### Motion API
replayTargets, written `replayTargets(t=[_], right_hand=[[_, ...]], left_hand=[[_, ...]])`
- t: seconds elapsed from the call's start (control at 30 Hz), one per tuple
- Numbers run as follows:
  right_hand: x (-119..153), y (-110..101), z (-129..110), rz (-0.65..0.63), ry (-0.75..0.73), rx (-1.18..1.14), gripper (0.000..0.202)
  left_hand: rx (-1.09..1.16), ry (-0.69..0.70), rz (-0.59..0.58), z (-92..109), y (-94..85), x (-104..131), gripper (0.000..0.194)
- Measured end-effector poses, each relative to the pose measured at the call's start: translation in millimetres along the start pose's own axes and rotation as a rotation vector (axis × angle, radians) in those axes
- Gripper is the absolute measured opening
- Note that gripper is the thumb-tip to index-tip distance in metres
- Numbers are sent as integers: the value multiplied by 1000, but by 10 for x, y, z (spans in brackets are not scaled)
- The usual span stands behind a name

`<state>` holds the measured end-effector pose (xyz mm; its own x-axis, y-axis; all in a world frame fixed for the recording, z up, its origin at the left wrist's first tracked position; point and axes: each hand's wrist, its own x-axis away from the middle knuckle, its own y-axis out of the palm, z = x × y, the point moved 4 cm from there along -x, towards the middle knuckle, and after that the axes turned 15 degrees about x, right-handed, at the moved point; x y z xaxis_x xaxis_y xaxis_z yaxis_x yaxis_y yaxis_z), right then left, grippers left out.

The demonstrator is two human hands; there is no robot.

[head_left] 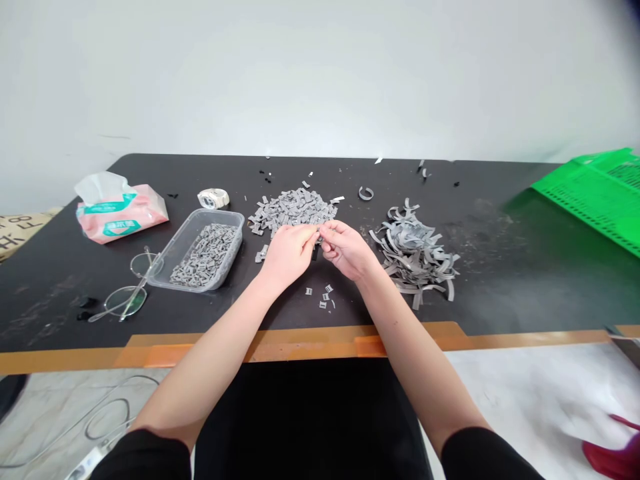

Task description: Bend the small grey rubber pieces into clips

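Observation:
My left hand [289, 252] and my right hand [349, 251] meet fingertip to fingertip over the middle of the table. Both are closed in a pinch, and whatever lies between the fingers is too small and covered to make out. Just behind them spreads a pile of small grey pieces [295, 205], partly hidden by my hands. To the right of my right hand lies a heap of curved grey strips [413, 250]. A few small grey clips [326, 297] are scattered on the table nearer to me.
On the left stand a clear plastic tub [233, 257] of small grey parts, eyeglasses [125, 300], a white watch [214, 198] and a tissue pack [123, 210]. A curled strip [366, 194] lies behind. A green plastic basket [595, 193] is far right. Orange tape [310, 343] lines the front edge.

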<state>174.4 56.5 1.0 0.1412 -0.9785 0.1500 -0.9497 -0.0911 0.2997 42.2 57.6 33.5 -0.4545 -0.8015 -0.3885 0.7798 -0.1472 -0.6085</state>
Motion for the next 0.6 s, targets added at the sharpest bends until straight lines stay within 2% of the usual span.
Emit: replayTargets(t=[0.3, 0.6], right_hand=[[-2, 26, 30, 14, -29, -42, 46], [61, 59, -68, 25, -52, -24, 47]], left_hand=[[76, 22, 63, 70, 6, 33, 31], [331, 17, 142, 74, -59, 12, 26]])
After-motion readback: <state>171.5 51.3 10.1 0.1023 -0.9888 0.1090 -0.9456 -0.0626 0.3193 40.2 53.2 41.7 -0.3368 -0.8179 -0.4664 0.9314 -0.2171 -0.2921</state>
